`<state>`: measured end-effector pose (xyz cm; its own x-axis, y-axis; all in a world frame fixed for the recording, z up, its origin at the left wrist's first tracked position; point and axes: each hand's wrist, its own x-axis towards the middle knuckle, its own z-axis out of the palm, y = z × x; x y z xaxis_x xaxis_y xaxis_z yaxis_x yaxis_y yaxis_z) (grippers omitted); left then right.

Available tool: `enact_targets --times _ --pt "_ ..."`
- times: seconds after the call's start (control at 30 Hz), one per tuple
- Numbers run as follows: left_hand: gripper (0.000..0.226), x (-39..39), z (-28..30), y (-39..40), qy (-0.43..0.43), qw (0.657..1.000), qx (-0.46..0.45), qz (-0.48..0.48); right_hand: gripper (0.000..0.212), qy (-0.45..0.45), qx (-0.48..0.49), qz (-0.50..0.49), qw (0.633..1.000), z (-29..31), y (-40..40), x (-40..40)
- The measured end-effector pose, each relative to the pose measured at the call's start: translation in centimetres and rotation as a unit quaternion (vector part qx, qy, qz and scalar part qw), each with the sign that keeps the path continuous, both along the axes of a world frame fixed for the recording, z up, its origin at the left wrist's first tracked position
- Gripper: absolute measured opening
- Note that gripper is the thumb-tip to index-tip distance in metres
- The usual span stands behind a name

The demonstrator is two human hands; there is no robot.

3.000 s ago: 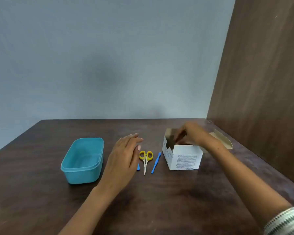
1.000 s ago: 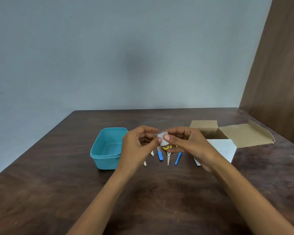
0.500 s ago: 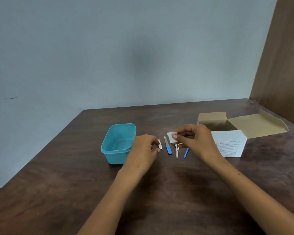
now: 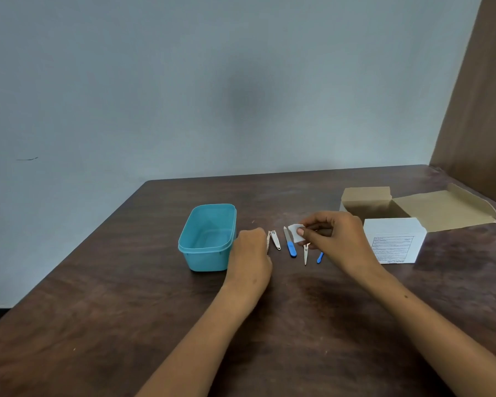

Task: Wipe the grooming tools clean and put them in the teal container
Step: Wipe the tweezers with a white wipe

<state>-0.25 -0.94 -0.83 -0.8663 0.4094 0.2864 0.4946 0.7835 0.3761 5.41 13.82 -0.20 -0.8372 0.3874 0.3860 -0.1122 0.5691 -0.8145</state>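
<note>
The right hand [image 4: 338,239] pinches a small white wipe [image 4: 295,232] just above the scissors [image 4: 306,253]. The left hand [image 4: 251,253], fingers curled, closes on a thin file [image 4: 268,241] — beside the nail clipper [image 4: 275,239]. At its nine o'clock sits the teal container [image 4: 206,239]; an open box [image 4: 395,242] lies at three o'clock on the bench [image 4: 126,325].

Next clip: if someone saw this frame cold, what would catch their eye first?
Probably the teal container left of centre on the dark table, with nothing visible inside. Next, the right hand pinching a small white wipe above a row of little tools, including a nail clipper and a blue-handled file, while the left hand touches the leftmost tool. At right sits an open white box.
</note>
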Motion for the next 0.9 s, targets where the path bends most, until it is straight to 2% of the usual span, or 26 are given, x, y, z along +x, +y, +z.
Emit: enact_targets --times 0.23,0.4,0.5,0.73,0.8,0.9 --pt "0.006 1.3 0.8 0.3 0.000 0.998 -0.056 -0.018 0.011 -0.007 0.006 -0.006 1.000 -0.1 0.0 0.1" --pt "0.018 1.6 0.7 0.8 -0.001 0.992 -0.124 -0.033 0.009 -0.009 0.012 -0.008 1.000 -0.1 -0.1 0.0" --pt "0.021 1.7 0.6 0.9 -0.007 0.992 -0.120 -0.030 0.006 -0.007 0.017 -0.012 1.000 0.0 -0.1 0.1" --pt "0.023 1.5 0.3 0.6 0.017 1.000 0.017 -0.008 0.007 0.012 -0.008 -0.023 1.000 0.1 0.2 0.1" --pt "0.031 1.0 0.5 0.5 0.001 0.997 0.081 -0.009 0.004 0.012 -0.060 -0.014 0.998 0.3 0.4 0.2" --pt "0.030 0.9 0.9 0.4 -0.053 0.979 0.192 -0.038 0.012 0.014 -0.172 0.018 0.985 0.4 0.2 0.3"
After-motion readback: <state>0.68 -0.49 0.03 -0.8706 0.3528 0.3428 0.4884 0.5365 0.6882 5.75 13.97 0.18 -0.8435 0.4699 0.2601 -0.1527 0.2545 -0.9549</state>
